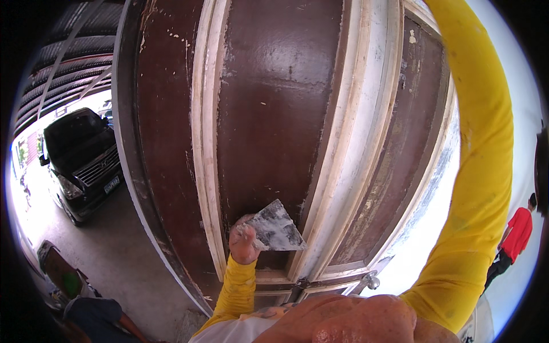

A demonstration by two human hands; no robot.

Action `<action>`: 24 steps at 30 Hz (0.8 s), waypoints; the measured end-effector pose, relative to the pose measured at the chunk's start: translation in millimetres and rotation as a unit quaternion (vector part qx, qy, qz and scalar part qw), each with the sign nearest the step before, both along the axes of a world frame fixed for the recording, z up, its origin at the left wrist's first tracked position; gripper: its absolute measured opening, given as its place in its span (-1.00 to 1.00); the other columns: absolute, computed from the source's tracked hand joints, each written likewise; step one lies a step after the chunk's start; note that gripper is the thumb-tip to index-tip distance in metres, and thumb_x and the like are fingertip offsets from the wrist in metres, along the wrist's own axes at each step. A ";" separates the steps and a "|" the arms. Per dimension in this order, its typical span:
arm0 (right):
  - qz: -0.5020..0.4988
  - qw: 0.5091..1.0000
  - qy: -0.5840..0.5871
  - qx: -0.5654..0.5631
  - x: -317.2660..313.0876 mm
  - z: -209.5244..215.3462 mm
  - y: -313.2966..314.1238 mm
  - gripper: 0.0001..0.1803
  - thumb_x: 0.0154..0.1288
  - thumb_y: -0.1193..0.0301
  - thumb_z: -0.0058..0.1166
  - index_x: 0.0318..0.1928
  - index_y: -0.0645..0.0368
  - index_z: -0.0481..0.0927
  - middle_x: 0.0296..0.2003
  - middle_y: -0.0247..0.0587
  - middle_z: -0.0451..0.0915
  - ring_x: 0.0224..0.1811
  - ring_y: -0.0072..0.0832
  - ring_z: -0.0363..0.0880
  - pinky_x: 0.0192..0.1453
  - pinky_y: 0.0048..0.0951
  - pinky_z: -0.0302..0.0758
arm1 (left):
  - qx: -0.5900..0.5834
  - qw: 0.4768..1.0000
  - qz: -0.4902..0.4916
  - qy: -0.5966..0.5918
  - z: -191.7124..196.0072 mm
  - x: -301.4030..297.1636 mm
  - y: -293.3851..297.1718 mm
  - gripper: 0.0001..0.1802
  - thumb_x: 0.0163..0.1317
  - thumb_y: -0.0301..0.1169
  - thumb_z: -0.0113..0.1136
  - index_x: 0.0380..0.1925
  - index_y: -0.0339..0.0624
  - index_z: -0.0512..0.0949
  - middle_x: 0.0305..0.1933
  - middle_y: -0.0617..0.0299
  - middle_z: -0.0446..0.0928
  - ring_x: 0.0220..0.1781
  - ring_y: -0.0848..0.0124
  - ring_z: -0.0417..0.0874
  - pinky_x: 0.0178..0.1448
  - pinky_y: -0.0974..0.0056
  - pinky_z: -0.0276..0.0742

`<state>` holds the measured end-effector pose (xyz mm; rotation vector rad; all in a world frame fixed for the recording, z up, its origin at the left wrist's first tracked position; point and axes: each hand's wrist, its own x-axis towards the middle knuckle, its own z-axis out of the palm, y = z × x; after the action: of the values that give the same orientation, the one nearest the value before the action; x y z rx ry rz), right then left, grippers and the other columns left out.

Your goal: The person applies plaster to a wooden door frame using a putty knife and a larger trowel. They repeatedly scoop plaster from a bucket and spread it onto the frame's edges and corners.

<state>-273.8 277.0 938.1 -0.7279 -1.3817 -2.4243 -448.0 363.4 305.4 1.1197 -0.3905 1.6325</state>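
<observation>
Head view: scraper (pixel 278 230) in left hand (pixel 243 244), lettered car plate (pixel 112 184).

A black van (pixel 86 151) is seen on the grey floor (pixel 114 246). A red shirt (pixel 517 230) is worn by a person (pixel 510 246).

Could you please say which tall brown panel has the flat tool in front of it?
The middle panel, between pale mouldings: the left hand holds the flat tool there, not at the others.
</observation>
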 end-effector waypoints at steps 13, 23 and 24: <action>0.104 0.993 -0.008 -0.052 13.6 -16.8 -23.2 -0.46 0.27 0.71 -0.15 0.02 -0.11 0.77 0.02 -0.26 0.74 -0.05 -0.16 0.64 0.18 -0.18 0.57 | -0.005 0.998 -0.059 0.011 -12.1 -6.6 13.5 -0.55 0.42 -0.32 0.19 0.13 -0.48 0.49 0.11 -0.13 0.61 0.14 0.07 0.67 0.23 -0.02 0.60; 0.010 0.997 -0.005 -0.076 40.8 -4.8 -2.9 -0.43 0.12 0.68 -0.12 0.03 -0.11 0.75 -0.12 0.02 0.72 -0.13 0.00 0.67 0.05 -0.06 0.60 | 0.021 0.997 -0.078 0.021 -7.3 -4.3 10.7 -0.58 0.43 -0.32 0.17 0.14 -0.42 0.49 0.19 -0.16 0.57 0.21 -0.01 0.64 0.28 -0.12 0.58; 0.003 0.995 0.055 -0.081 46.6 -6.8 -18.5 -0.41 0.11 0.70 -0.13 0.02 -0.12 0.76 -0.14 0.01 0.73 -0.13 -0.01 0.67 0.06 -0.06 0.59 | 0.022 0.996 -0.078 0.024 -4.5 -6.8 10.2 -0.58 0.43 -0.32 0.17 0.15 -0.41 0.49 0.19 -0.16 0.57 0.21 -0.01 0.64 0.27 -0.11 0.59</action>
<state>-227.3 258.5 931.3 -0.8793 -1.5477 -2.2496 -454.9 373.6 300.9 1.1308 -0.4718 1.4636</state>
